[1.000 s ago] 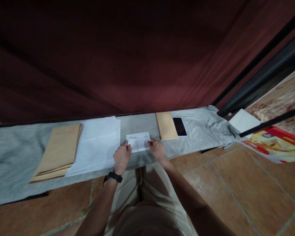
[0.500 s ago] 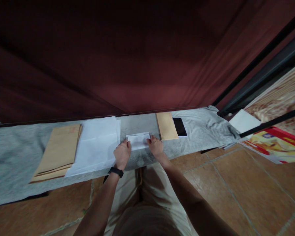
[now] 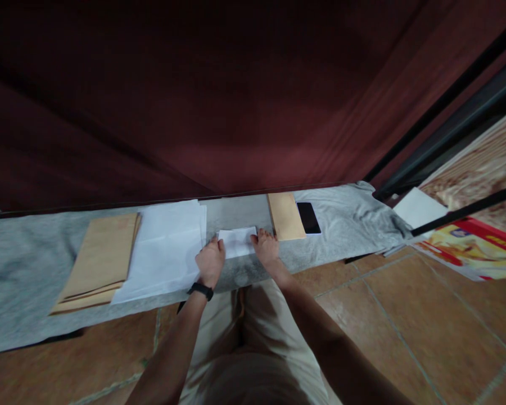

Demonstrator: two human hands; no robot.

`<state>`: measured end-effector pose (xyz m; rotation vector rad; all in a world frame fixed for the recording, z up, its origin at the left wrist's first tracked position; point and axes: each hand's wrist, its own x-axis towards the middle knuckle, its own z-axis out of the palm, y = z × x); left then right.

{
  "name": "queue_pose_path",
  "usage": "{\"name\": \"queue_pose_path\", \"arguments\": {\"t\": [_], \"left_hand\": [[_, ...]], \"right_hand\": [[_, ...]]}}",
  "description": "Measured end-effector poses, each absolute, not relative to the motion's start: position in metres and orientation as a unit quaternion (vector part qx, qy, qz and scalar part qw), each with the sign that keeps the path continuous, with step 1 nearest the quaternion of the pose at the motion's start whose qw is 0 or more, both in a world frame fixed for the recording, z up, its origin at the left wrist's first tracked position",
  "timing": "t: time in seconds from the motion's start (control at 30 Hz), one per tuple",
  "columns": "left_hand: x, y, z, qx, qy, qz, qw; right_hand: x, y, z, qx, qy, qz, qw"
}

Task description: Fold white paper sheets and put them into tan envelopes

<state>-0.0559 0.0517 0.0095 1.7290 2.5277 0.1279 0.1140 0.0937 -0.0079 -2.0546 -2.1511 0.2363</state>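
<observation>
A folded sheet of white paper [image 3: 238,243] lies in front of me on the grey cloth, between my two hands. My left hand [image 3: 211,261], with a dark band at the wrist, grips its left end, thumb on top. At the other end my right hand [image 3: 266,247] holds the paper's right edge, thumb on top and fingers bent. Just beyond my right hand is a tan envelope [image 3: 287,216]. To the left of my left hand rests a stack of large white sheets [image 3: 164,247].
Brown paper envelopes [image 3: 101,253] lie stacked at the left, partly over the white sheets. A dark-screened phone [image 3: 308,218] is beside the tan envelope. The grey cloth [image 3: 354,216] covers a narrow surface against a dark red curtain [image 3: 244,112]. Black bars [image 3: 447,107] stand at the right.
The folded paper looks slightly flatter along its far edge. My hands have barely shifted and still hold both ends.
</observation>
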Motion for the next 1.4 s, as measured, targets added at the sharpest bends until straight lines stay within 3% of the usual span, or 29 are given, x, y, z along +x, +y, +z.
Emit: {"name": "queue_pose_path", "arguments": {"t": [0.33,0.57,0.93,1.07,1.2,1.4], "left_hand": [[-0.056,0.053,0.004,0.577,0.815,0.045,0.022],[-0.058,0.054,0.001,0.586,0.809,0.05,0.018],[-0.055,0.054,0.008,0.565,0.823,0.043,0.038],[-0.053,0.048,0.009,0.561,0.821,0.102,0.026],[-0.045,0.044,-0.001,0.644,0.741,0.187,-0.008],[-0.03,0.046,-0.027,0.724,0.655,0.214,0.038]], "right_hand": [[0.11,0.088,-0.005,-0.667,-0.729,0.046,0.146],[0.092,0.071,-0.02,-0.518,-0.821,0.104,0.219],[0.081,0.055,-0.04,-0.531,-0.821,0.065,0.2],[0.078,0.054,-0.042,-0.544,-0.813,0.059,0.198],[0.079,0.053,-0.04,-0.545,-0.816,0.062,0.181],[0.083,0.054,-0.04,-0.537,-0.829,0.07,0.138]]}}
